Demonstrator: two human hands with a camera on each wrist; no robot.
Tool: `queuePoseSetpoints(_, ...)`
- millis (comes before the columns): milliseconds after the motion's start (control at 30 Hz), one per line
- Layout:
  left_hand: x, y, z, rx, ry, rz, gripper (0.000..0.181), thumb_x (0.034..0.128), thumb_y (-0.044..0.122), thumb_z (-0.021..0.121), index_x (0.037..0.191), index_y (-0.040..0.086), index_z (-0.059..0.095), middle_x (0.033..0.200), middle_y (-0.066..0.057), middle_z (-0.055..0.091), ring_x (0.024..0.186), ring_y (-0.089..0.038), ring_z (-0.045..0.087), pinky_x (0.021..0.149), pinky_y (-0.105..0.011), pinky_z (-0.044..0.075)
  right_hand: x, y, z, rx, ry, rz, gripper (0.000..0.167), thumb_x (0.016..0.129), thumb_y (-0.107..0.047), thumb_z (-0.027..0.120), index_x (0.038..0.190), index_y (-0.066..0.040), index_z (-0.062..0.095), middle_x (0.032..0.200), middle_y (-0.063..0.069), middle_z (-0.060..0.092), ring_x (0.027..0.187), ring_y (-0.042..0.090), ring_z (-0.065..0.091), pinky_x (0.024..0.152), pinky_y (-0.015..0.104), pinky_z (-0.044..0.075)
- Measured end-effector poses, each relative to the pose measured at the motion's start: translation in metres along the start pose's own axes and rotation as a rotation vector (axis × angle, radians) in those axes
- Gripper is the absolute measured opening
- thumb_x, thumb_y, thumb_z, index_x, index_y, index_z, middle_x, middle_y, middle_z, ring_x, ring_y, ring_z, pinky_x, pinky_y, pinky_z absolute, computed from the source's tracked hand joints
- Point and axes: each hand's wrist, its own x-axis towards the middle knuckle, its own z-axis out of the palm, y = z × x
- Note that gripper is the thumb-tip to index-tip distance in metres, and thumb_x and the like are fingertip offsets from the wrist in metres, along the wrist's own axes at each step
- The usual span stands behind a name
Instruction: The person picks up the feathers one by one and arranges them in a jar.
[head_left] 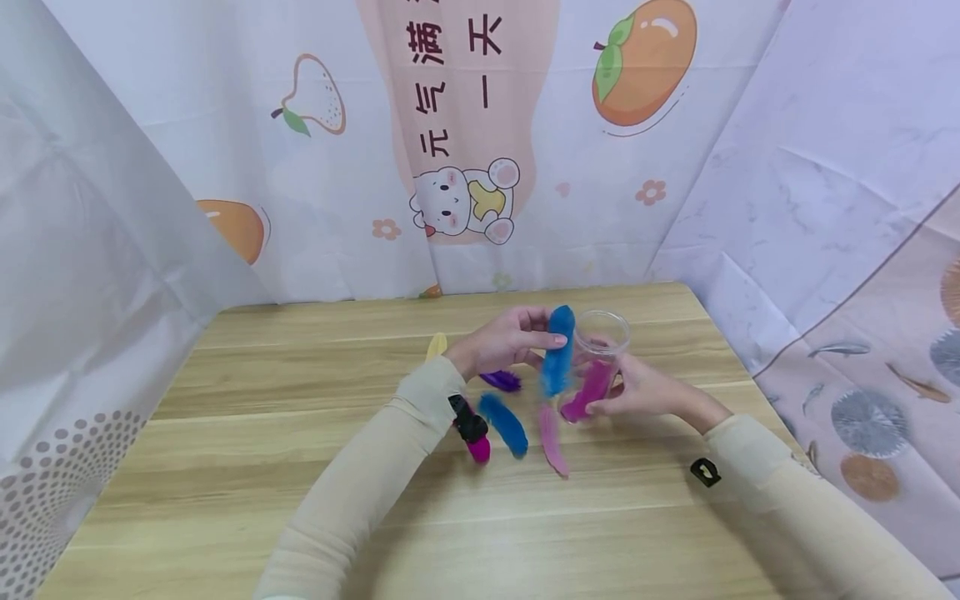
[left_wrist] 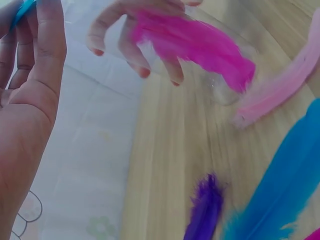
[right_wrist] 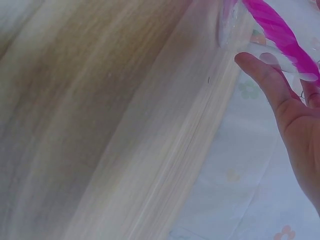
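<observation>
A blue feather (head_left: 558, 354) is pinched between the thumb and fingers of my left hand (head_left: 507, 340), held up beside the mouth of a clear plastic cup (head_left: 602, 332). My right hand (head_left: 637, 386) grips that cup round its side. Inside the cup lies a magenta feather (head_left: 591, 390), seen through the wall in the left wrist view too. On the table below are a pink feather (head_left: 552, 440), a second blue feather (head_left: 505, 425), a purple feather (head_left: 501, 381), another magenta feather (head_left: 478, 448) and a yellow feather (head_left: 437, 345), the last partly hidden by my left wrist.
The wooden table (head_left: 300, 400) ends at a printed cloth (head_left: 315, 208) hanging behind it. A black strap buckle (head_left: 705, 472) shows by my right sleeve, and a black wrist fitting (head_left: 468, 419) overlaps the magenta feather on the table.
</observation>
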Motion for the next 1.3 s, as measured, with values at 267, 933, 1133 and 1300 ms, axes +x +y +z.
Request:
queuePoseSetpoints(267,0.000,0.014,0.007,-0.002,-0.057,0.058,0.017,0.0995,-0.004,0.055,0.112,0.005,0.062,0.098,-0.009,0.065,0.085,-0.020,0.068,0.076,-0.040,0.061,0.000,-0.001,0.001,0.001,0.002,0.001,0.082,0.084,-0.006,0.083,0.148,-0.004,0.031,0.128,0.020,0.063,0.109,0.037,0.066,0.082,0.039,0.061)
queuePoseSetpoints(933,0.009,0.053,0.023,0.064,-0.065,0.098,0.020,0.0984,-0.003,0.058,0.117,0.002,0.063,0.103,-0.013,0.066,0.092,-0.024,0.069,0.087,-0.050,0.059,0.000,-0.001,0.001,-0.020,0.013,0.009,0.093,0.083,-0.008,0.085,0.153,-0.012,0.023,0.126,0.024,0.060,0.102,0.028,0.068,0.081,0.038,0.061)
queuePoseSetpoints(1133,0.015,0.060,0.028,0.062,-0.083,0.114,0.018,0.0984,-0.005,0.056,0.111,0.004,0.065,0.101,-0.012,0.067,0.093,-0.025,0.067,0.087,-0.051,0.058,-0.001,-0.002,-0.001,-0.008,-0.014,0.032,0.075,0.085,-0.007,0.082,0.145,-0.004,0.036,0.120,0.027,0.064,0.104,0.030,0.067,0.083,0.038,0.060)
queuePoseSetpoints(1300,0.019,0.067,0.031,0.033,-0.076,0.125,0.020,0.0975,-0.007,0.056,0.109,0.006,0.066,0.101,-0.011,0.067,0.092,-0.024,0.067,0.087,-0.050,0.058,-0.002,-0.001,-0.002,-0.017,-0.012,0.043,0.069,0.086,-0.009,0.082,0.140,-0.003,0.040,0.121,0.027,0.062,0.105,0.031,0.065,0.084,0.038,0.060)
